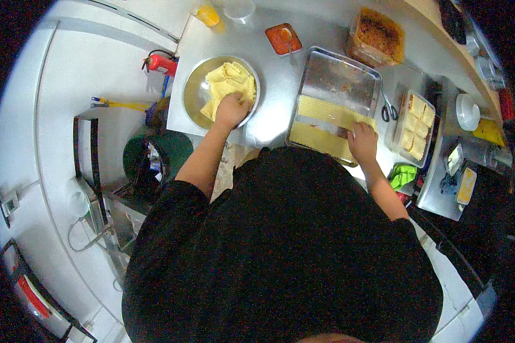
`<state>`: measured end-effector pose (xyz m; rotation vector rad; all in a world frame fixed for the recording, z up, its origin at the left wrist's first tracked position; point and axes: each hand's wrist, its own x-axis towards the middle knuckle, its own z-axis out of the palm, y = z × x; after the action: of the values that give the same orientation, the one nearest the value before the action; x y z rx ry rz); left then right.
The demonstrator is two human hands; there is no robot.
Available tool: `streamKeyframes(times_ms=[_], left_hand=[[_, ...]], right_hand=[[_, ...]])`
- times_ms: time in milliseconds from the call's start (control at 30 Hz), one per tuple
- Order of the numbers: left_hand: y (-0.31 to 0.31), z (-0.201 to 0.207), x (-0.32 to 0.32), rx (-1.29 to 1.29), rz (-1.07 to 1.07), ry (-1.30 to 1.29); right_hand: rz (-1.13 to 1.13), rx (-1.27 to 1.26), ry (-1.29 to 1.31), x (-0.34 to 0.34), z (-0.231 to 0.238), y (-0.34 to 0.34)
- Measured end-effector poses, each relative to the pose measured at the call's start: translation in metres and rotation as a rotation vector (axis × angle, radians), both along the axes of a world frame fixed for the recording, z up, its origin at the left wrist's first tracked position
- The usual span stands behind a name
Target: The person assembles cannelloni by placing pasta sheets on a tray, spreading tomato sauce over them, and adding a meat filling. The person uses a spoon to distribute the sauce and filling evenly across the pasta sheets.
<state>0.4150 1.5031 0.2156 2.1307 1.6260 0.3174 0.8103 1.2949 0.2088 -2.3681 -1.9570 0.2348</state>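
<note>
Watching left hand (234, 108): in bowl (194, 94), on ridged sheets (230, 79).
Right hand (363, 142): well apart, seemingly touching far strip (329, 109), right end.
Grips: I can't tell.
Strip axis: left-right.

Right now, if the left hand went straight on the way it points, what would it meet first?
The left hand would likely meet the yellow sheets in the bowl first; it appears to touch them, though depth is unclear.

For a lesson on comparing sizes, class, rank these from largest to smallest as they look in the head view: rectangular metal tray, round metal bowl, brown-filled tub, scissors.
1. Rectangular metal tray
2. Round metal bowl
3. Brown-filled tub
4. Scissors
</note>
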Motion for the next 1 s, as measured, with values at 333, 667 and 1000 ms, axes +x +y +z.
streamKeyframes(times_ms=[333,667,1000], left_hand=[[0.055,-0.064,-0.04,-0.234,-0.128,0.132],[0.081,0.055,-0.105,-0.002,-0.015,-0.151],[0.05,0.241,-0.066,-0.205,0.098,-0.718]], right_hand=[[-0.009,-0.068,0.089,-0.064,0.017,0.021],[0.122,-0.023,0.485,-0.155,0.041,0.114],[-0.454,-0.792,1.927,-0.255,0.062,0.197]])
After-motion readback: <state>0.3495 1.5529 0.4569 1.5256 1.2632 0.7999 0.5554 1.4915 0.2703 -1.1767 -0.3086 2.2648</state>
